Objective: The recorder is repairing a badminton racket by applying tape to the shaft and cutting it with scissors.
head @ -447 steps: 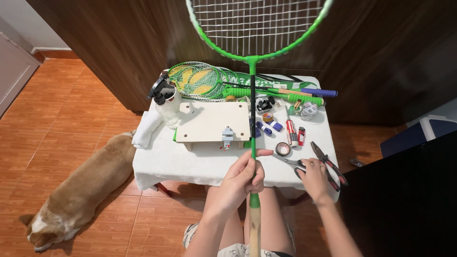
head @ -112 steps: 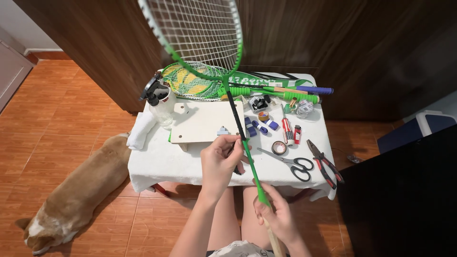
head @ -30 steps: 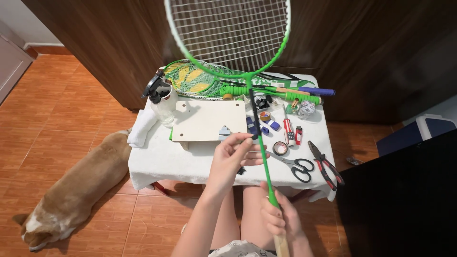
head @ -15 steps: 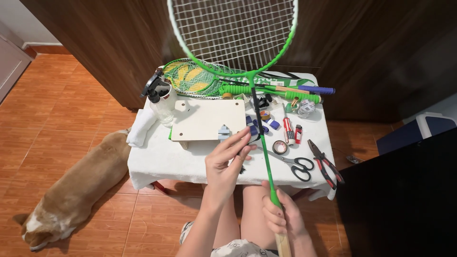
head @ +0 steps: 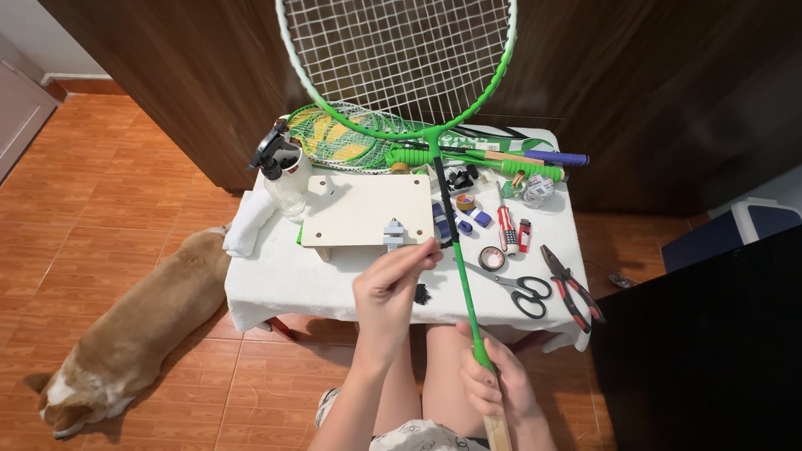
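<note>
Compared with a moment ago, the green racket [head: 455, 242] is being held more upright, its long axis running from the closed right hand [head: 493, 388] at the handle up over the worktop [head: 276, 284]. The left hand [head: 388, 288] is being kept pinched just beside the shaft, nearer the scissors [head: 522, 288].

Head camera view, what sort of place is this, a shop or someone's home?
Most likely a room in a home, used as a makeshift racket repair spot. A dog lies on the terracotta tile floor, and a small table draped in white cloth holds scissors, pliers and spare rackets.
</note>
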